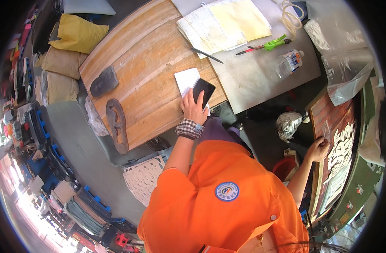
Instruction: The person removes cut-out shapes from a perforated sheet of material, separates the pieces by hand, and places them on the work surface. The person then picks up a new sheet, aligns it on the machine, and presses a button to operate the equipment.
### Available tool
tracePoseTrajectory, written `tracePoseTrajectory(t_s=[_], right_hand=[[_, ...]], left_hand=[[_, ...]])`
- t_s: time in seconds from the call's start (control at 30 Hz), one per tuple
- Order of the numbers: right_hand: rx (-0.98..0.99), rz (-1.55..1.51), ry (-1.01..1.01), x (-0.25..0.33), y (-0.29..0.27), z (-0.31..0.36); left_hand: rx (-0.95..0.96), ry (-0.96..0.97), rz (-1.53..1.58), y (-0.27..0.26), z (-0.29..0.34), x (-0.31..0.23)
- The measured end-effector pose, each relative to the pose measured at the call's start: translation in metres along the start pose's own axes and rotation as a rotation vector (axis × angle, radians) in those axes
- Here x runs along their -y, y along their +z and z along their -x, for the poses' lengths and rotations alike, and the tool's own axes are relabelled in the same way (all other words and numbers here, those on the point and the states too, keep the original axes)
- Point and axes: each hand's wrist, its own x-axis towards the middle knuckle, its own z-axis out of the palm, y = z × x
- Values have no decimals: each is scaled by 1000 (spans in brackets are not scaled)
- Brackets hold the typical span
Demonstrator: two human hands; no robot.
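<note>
Over a white paper slip (185, 78) on the wooden table, my left hand (194, 109) grips the lower edge of a black smartphone (204, 91). A checkered band circles that wrist. Far to the right, my right hand (319, 149) is closed at the edge of a reddish board (328, 110). A thin clear plastic piece (326, 130) stands up from its fingertips. Beside that hand, many small white curved strips (341, 145) lie in rows on the board. A dark sole-shaped piece (104, 81) and a brown sole-shaped piece (116, 124) rest on the table's left side.
On the grey sheet by the wooden table (146, 55) lie stacked papers (226, 25), a dark pen (207, 55), a green-handled tool (276, 43) and a clear bottle (290, 61). Stuffed sacks (77, 33) stand at left. A foil-wrapped bundle (288, 125) sits between table and board.
</note>
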Motion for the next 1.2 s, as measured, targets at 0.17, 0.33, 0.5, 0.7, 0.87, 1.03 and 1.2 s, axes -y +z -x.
tracePoseTrajectory(t_s=[0.17, 0.33, 0.5, 0.7, 0.87, 1.03, 1.2], right_hand=[[42, -22, 14, 5, -5, 0], [156, -342, 127, 3, -19, -3], [307, -805, 224, -25, -45, -3], [83, -1027, 560, -113, -104, 42], [-156, -880, 791, -215, -183, 110], [-510, -664, 915, -317, -236, 219], [-800, -545, 1222, -384, -252, 323]], left_hand=[[-162, 122, 156, -5, 8, -27], [-105, 287, 306, 2, 26, -74], [-38, 431, 368, 14, 48, -116], [61, 632, 388, 31, 88, -162], [246, 939, 457, 57, 130, -234], [376, 1364, 447, 97, 174, -313], [463, 1614, 498, 158, 208, -405]])
